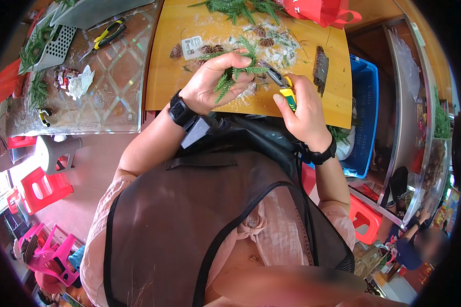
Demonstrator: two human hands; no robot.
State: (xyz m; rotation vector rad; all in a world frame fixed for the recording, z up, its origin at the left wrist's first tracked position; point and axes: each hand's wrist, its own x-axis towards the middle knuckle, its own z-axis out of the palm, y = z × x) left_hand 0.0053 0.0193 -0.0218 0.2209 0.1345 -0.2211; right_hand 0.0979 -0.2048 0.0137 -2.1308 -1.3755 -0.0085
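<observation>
Over the near part of the yellow tabletop (215,105), my left hand (206,84) pinches a green artificial pine sprig (225,82) between thumb and fingers. My right hand (306,110) is closed round pliers (289,97) with yellow and green handles. Their metal jaws point up and left, close to the sprig; whether they touch it I cannot tell. Beyond my hands lie several brown pine cones (266,42), scattered white flakes (286,53) and a white printed label (192,47). A dark strip like bark (320,69) rests at the right.
Green sprigs (235,9) and a red bag (320,11) lie at the far edge. The glass-topped table (120,87) on the left bears yellow-black pliers (107,37) and crumpled white tissue (81,83). A blue crate (366,123) stands right; another person (410,250) is at lower right.
</observation>
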